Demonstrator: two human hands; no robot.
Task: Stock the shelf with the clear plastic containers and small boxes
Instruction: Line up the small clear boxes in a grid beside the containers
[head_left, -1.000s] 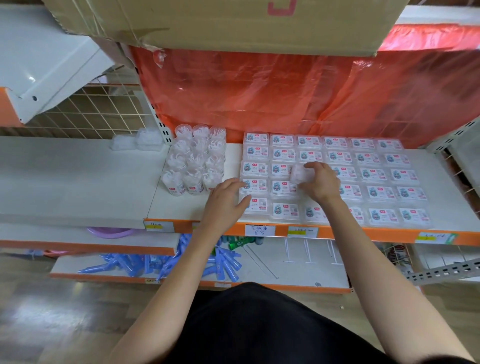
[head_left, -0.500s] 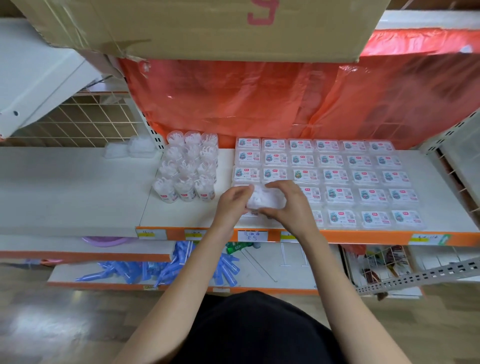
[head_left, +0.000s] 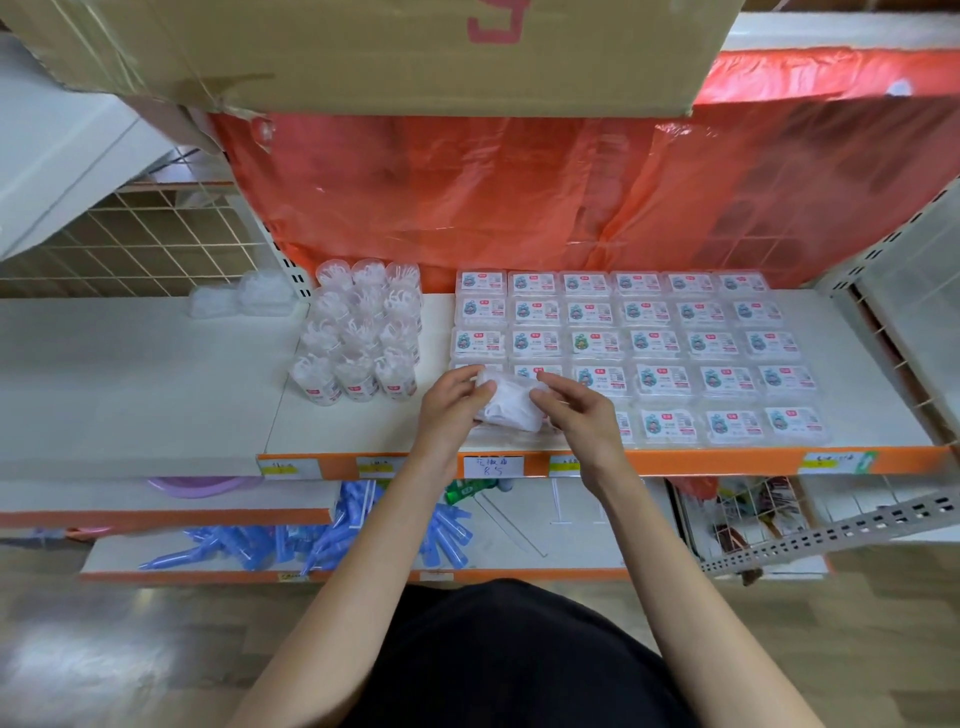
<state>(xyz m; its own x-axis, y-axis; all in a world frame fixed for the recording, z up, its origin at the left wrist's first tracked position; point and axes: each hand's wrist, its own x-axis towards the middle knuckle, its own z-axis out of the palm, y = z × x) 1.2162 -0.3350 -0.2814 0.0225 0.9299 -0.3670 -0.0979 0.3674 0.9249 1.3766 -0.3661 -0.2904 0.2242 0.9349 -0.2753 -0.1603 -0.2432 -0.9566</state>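
One held box: a clear plastic box (head_left: 511, 402) with white contents, blurred, sits between both hands just above the front-left corner of the block of labelled boxes, near the shelf's front edge. Whether it touches the boxes beneath cannot be told.
Left hand: the left hand (head_left: 452, 410) grips the box's left end, fingers (head_left: 475, 375) curled over its top.
Right hand: the right hand (head_left: 576, 415) pinches the box's right end, with its fingers on the top and the thumb lower on the near side.
Labelled boxes: flat clear boxes with printed labels (head_left: 649, 343) lie in a tidy grid, six across and five rows deep. The front-left ones are hidden under the hands.
Round containers: upright clear tubs (head_left: 358, 338) with white pieces inside stand three across and four deep, just left of the grid.
Shelf: a white board (head_left: 363, 431) with an orange front strip (head_left: 727, 460) that carries price tags, one of them a handwritten tag (head_left: 493, 466) below the hands.
Rear left: two small clear packs (head_left: 244, 299) lie by the wire grid (head_left: 130, 234), well apart from the tubs.
Behind: an orange plastic sheet (head_left: 519, 197) hangs along the back.
Above: a cardboard carton (head_left: 363, 47) overhangs the shelf.
Below: blue tubes (head_left: 311, 540) lie heaped on the lower shelf.
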